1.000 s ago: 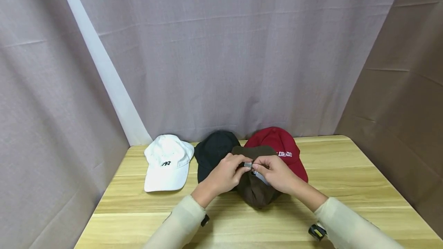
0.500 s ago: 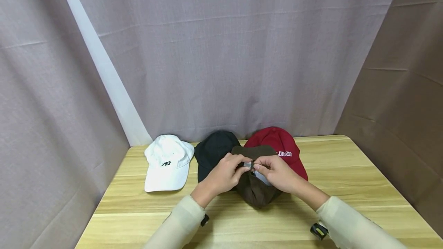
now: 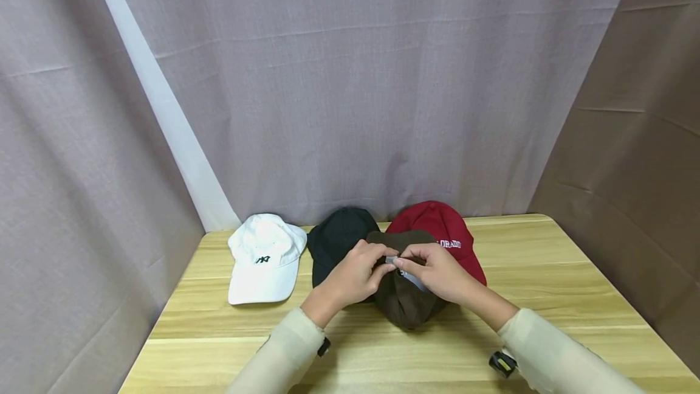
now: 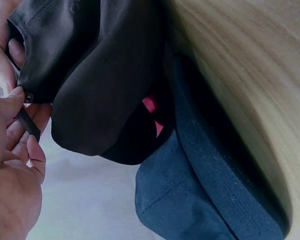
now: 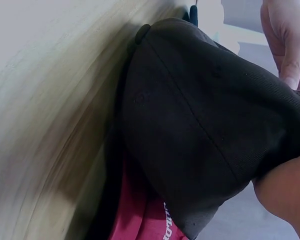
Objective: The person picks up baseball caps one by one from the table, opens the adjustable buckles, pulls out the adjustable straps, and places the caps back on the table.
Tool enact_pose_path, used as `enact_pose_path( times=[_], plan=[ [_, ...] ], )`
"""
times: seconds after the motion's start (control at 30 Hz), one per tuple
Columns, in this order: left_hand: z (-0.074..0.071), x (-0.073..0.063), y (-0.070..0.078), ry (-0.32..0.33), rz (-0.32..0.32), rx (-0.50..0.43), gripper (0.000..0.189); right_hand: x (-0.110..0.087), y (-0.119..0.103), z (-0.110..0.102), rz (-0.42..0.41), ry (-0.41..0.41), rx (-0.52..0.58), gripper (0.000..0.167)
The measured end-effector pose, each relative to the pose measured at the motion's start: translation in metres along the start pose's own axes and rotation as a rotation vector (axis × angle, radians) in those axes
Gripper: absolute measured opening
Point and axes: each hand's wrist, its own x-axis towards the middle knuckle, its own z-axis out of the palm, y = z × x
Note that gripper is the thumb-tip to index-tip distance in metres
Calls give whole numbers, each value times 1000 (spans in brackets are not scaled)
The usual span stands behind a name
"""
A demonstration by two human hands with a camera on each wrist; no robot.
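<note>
A dark brown cap (image 3: pixel 407 303) lies on the table, its crown toward me and its brim away. At its back strap my two hands meet. My left hand (image 3: pixel 355 273) pinches the metal buckle (image 3: pixel 391 259) between thumb and fingers. In the left wrist view the dark strap end (image 4: pixel 29 123) lies against the left fingers, below the buckle. My right hand (image 3: pixel 437 272) pinches the strap right beside the buckle, its thumb touching there. In the right wrist view the cap's crown (image 5: pixel 190 110) fills the middle and hides most of the fingers' contact.
A white cap (image 3: pixel 268 254) sits apart on the left. Behind the brown cap stand a black cap (image 3: pixel 339 236) and a red cap (image 3: pixel 432 217) with white lettering, both partly covered. The wooden table (image 3: pixel 219 345) ends at a grey curtain (image 3: pixel 350 108).
My right thumb and fingers have shifted slightly left, onto the buckle's edge, covering more of it. The left hand and the caps stay almost unchanged.
</note>
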Motion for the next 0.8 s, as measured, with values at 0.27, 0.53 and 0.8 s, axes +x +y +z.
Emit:
enact_pose_path(
  times=[0.27,0.53,0.8],
  plan=[
    [1,1,1,-3,-9,3,20,1,-3,-1,-34,5,1,15],
    [0,0,1,-10,-24,-4,19,-3,-4,-4,-76,-33,-3,15],
    [1,-4,-2,-10,-16,-3,19,-4,-2,-9,-118,-113,-40,17]
  ],
)
